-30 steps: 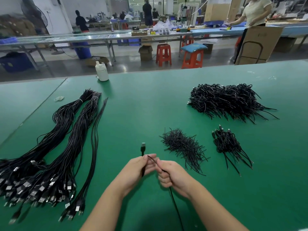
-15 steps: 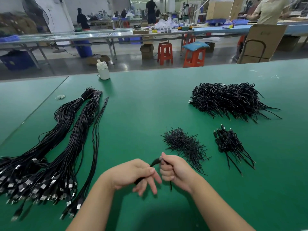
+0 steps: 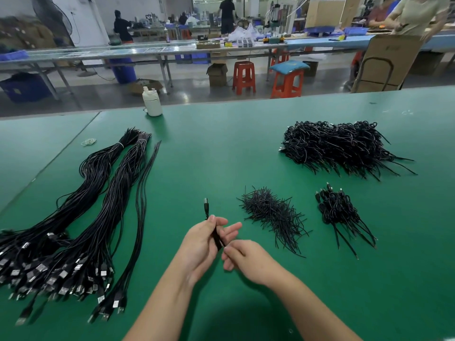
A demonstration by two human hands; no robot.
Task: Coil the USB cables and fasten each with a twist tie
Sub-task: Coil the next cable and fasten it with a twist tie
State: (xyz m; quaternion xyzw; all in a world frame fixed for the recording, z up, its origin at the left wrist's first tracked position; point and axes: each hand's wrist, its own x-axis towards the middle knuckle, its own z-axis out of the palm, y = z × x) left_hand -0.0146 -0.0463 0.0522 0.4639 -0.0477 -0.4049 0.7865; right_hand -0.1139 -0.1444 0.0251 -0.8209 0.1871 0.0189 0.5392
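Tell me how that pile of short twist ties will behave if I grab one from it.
The twist ties look thin and light, so one should lift easily. They lie tangled and crisscrossed, so neighbours may drag along. Some look bent, so they probably hold a shape.

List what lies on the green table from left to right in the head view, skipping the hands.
Loose cable bundles → white bottle → held cable → twist tie pile → small coiled pile

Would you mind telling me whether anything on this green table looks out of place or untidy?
Nothing looks damaged or spilled. The only stray item is a small loose tangle of pale rubber bands lying alone near the table seam, apart from the cable bundles.
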